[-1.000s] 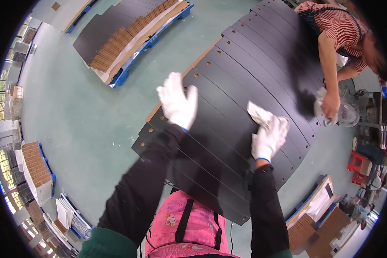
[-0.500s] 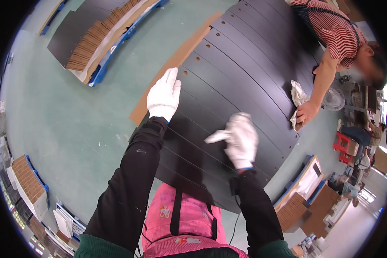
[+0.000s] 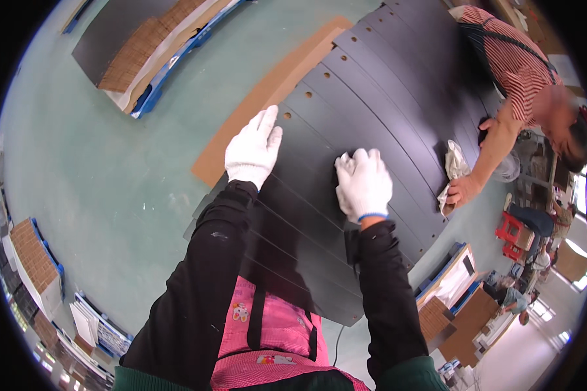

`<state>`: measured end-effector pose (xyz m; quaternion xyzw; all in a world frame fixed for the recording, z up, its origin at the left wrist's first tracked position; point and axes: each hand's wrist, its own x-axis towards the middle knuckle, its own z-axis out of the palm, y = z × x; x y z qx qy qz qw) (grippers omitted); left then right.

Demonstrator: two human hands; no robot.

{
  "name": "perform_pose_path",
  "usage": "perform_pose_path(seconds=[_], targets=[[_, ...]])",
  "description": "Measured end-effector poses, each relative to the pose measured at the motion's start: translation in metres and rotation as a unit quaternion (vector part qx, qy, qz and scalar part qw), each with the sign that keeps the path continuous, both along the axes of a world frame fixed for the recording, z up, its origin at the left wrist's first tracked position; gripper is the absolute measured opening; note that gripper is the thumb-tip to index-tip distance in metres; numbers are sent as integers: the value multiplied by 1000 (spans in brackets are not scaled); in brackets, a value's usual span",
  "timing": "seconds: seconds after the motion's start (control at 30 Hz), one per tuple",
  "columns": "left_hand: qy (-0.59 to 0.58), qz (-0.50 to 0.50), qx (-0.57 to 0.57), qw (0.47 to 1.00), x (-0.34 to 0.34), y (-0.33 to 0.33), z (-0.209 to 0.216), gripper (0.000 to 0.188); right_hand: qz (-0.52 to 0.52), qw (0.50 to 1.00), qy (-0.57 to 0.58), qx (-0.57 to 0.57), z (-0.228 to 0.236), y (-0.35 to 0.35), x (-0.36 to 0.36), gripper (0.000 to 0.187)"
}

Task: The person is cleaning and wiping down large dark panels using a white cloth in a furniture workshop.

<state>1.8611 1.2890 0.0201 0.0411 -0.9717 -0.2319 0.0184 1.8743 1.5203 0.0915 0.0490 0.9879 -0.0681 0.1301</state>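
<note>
Dark grey panels (image 3: 365, 111) with small round holes near their ends lie side by side in a broad, overlapping row in front of me. My left hand (image 3: 251, 151), in a white knitted glove, rests at their left edge with fingers stretched out, holding nothing. Over the middle of the panels is my right hand (image 3: 365, 186), gloved too, its fingers curled in. Whether something lies under those fingers is hidden. At the right, a co-worker's hand (image 3: 462, 190) presses a pale cloth (image 3: 455, 161) onto the panels.
A brown cardboard sheet (image 3: 267, 88) sticks out past the panels' left edge. Beyond it stands a blue pallet (image 3: 151, 101) stacked with boards. The co-worker (image 3: 512, 72) leans over from the far right. Red stools (image 3: 509, 228) and another loaded pallet (image 3: 447, 283) stand farther right.
My right hand has gone from thumb-out and blurred to curled fingers, a little farther away. The left hand stays at the panels' edge. The view has shifted slightly.
</note>
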Motion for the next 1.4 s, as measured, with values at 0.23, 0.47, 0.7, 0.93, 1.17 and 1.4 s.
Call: perform_pose_path(seconds=[0.23, 0.47, 0.7, 0.93, 1.17, 1.4], targets=[[13, 0, 22, 1000, -1, 0, 5, 46, -1, 954, -298, 26, 19, 1, -93, 55], [8, 3, 39, 999, 1, -3, 6, 46, 9, 947, -315, 55, 15, -8, -95, 67], [16, -3, 35, 999, 4, -2, 4, 46, -49, 953, -299, 17, 5, -3, -88, 70], [13, 3, 37, 999, 4, -6, 3, 47, -80, 954, -287, 29, 12, -20, -83, 59], [62, -6, 27, 998, 4, 3, -5, 47, -86, 946, -307, -52, -3, 7, -84, 64], [25, -6, 18, 1000, 3, -5, -6, 48, -83, 960, -265, -27, -5, 2, -79, 65]])
